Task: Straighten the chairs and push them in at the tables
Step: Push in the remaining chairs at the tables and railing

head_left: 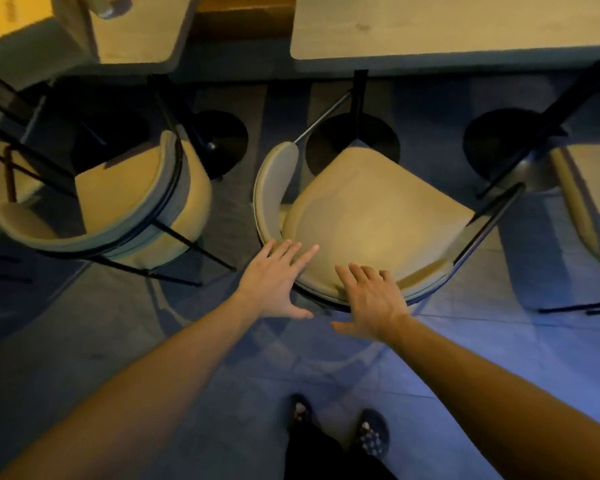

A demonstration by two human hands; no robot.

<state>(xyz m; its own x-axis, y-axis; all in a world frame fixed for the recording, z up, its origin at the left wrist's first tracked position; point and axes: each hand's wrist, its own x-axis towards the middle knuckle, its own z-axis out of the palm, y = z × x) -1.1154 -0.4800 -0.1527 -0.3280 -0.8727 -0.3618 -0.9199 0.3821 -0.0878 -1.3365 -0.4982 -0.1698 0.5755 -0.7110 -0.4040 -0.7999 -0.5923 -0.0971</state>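
- Centre chair (pixel 371 216) stands skewed before the long table (pixel 458 29): seat front corner points to about 12 o'clock toward the table's round base (pixel 352 143), curved backrest wraps the 9-to-6 o'clock side.
- Seat is tan and padded, on a thin dark metal frame; backrest rim looks greyer.
- Left hand (pixel 274 282) is flat, fingers spread, fingertips on the backrest rim at 7 o'clock of the seat.
- Right hand (pixel 373 299) is flat and spread too, fingers on the rear rim at 6 o'clock; neither hand grips.
- Second chair (pixel 132 209) sits at 9 o'clock by the smaller table (pixel 136 29); a third chair (pixel 582 202) at 3 o'clock is cut off.
- Frame is blurred; chair legs are hard to trace.
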